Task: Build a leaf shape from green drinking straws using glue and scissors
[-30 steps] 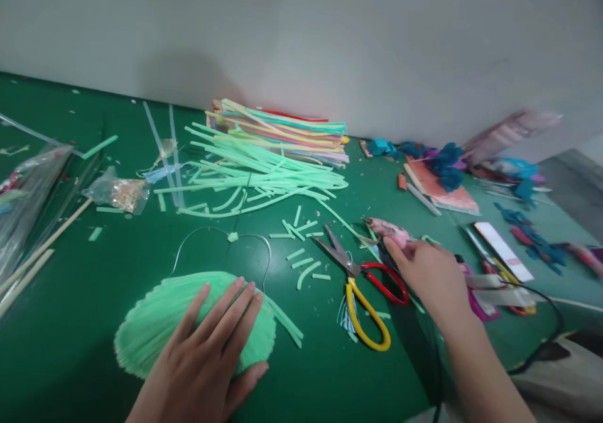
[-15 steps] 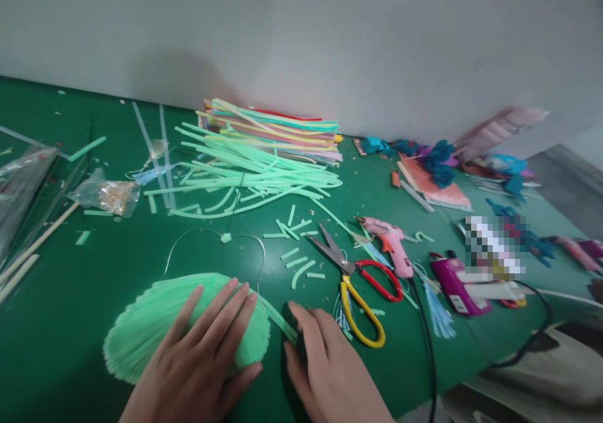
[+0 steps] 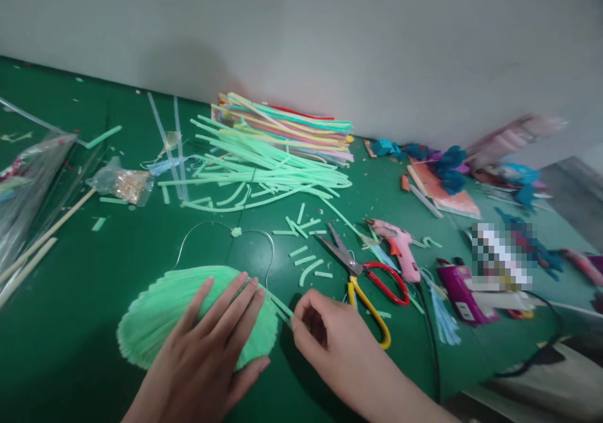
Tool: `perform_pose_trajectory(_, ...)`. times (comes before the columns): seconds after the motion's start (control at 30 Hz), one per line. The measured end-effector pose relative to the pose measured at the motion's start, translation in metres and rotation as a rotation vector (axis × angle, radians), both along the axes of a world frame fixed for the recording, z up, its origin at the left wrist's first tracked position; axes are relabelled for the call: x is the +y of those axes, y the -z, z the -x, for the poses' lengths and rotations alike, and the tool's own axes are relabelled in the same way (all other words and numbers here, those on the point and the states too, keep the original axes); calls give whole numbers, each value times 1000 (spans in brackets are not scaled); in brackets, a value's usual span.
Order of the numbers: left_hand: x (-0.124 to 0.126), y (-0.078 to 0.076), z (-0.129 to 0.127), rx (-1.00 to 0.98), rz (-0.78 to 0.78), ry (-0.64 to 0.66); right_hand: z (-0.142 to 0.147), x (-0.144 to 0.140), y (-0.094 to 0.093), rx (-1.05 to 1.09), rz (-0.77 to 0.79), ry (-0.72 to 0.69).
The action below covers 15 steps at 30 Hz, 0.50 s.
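A fan-shaped piece of mint-green pipe cleaners [image 3: 164, 310] lies on the table, with a thin wire loop [image 3: 272, 247] rising from its far side. My left hand [image 3: 207, 341] rests flat on the fan, fingers stretched out and slightly spread. Off the fan's right side runs a narrow pipe cleaner end [image 3: 281, 307]. My right hand [image 3: 334, 341] pinches its tip between thumb and fingers; the other fingers are curled. Scissors with one red and one yellow handle [image 3: 353, 269] lie open just beyond my right hand.
Loose mint-green pipe cleaners [image 3: 277, 165] and a multicoloured bundle [image 3: 301, 121] lie at the back. Short cut pieces [image 3: 304, 256] sit by the scissors. To the right are a pink glue gun [image 3: 398, 247] with a black cable and a purple box [image 3: 464, 291]. A bag of beads [image 3: 125, 184] lies left.
My right hand has turned and its fingers have drawn together at the pipe cleaner's tip. My left hand stays flat on the fan. The whole view has shifted slightly.
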<state>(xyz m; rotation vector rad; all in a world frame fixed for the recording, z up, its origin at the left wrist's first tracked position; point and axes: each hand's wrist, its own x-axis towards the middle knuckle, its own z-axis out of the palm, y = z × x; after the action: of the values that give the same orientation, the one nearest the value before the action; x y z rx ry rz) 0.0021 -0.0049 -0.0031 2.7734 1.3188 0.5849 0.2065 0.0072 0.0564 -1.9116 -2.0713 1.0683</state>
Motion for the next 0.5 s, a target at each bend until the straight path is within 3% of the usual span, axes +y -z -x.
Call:
perform_pose_trajectory(0.1, 0, 0, 0, -13, 1, 5, -1, 1, 1, -16, -100, -68)
perform_pose_trajectory(0.27, -1, 0, 1, -29, -10, 8, -3, -3, 2, -124, -322, -327)
perform_pose_trajectory(0.5, -1, 1, 1, -59, 25, -4, 2, 6, -12, -287, -428, -600)
